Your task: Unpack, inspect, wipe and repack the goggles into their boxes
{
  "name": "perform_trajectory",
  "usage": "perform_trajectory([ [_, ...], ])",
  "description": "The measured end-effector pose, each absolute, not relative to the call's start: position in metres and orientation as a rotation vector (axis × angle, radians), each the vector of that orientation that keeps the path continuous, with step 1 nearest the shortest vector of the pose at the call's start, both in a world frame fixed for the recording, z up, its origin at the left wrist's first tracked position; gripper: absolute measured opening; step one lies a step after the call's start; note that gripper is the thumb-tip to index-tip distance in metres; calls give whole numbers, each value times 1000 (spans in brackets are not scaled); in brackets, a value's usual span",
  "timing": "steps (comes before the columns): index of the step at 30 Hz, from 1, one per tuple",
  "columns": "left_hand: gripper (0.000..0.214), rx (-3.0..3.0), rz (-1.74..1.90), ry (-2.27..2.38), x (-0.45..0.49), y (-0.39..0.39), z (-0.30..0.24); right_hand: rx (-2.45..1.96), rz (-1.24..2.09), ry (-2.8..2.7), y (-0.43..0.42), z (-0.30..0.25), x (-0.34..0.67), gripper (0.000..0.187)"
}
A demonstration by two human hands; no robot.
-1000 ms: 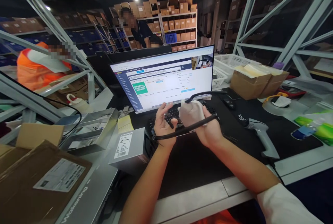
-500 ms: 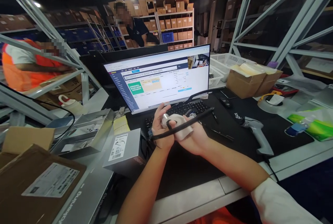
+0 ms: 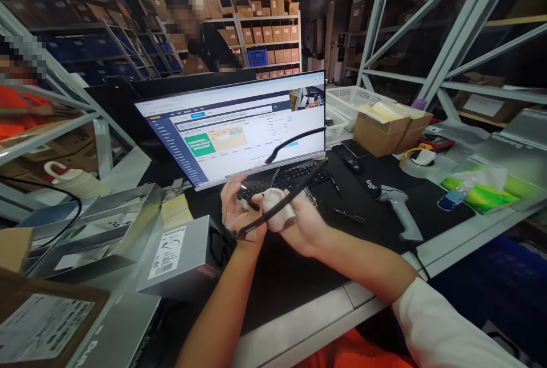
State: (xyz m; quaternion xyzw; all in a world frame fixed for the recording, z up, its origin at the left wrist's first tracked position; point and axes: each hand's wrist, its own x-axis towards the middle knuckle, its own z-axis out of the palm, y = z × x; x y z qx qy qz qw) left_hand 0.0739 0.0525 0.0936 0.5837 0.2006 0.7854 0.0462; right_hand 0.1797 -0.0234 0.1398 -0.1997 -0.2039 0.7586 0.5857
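My left hand [image 3: 236, 212] grips the front of a pair of black glasses [image 3: 285, 194], whose two arms stick out toward the monitor [image 3: 231, 129]. My right hand [image 3: 302, 224] is closed on a white cloth [image 3: 277, 213] and presses it against the glasses. Both hands hover over the black keyboard [image 3: 294, 175] on a dark desk mat [image 3: 307, 265].
A grey product box [image 3: 184, 254] lies left of my hands, beside an open metal tray [image 3: 102, 225]. A barcode scanner [image 3: 395, 203], a mouse [image 3: 352, 164], cardboard boxes [image 3: 387, 126] and a green packet [image 3: 482, 194] sit right. Two other people stand behind the monitor among shelves.
My hands drew nearer with the glasses, and the cloth shifted from above the frame down into my right palm. The view swung so the desk slid leftward.
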Motion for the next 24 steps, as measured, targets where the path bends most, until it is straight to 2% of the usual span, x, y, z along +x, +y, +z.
perform_trajectory([
  [7, 46, 1863, 2181, 575, 77, 48, 90, -374, 1741, -357, -11, 157, 206, 52],
  [11, 51, 1854, 2030, 515, 77, 46, 86, -380, 1906, -383, -9, 150, 199, 55],
  [15, 51, 1699, 2078, 549, 78, 49, 88, -385, 1888, -396, -1, 143, 198, 46],
  [17, 48, 1550, 2138, 503, 80, 51, 91, -390, 1711, -406, 9, 145, 217, 38],
  [20, 46, 1426, 2154, 510, 83, 55, 93, -503, 1276, -451, 31, 153, 273, 24],
  [22, 46, 1430, 2146, 558, 85, 56, 93, -789, 913, -563, 46, 159, 323, 22],
  [24, 45, 1433, 2140, 556, 87, 56, 91, -1298, 520, -765, 55, 162, 378, 29],
])
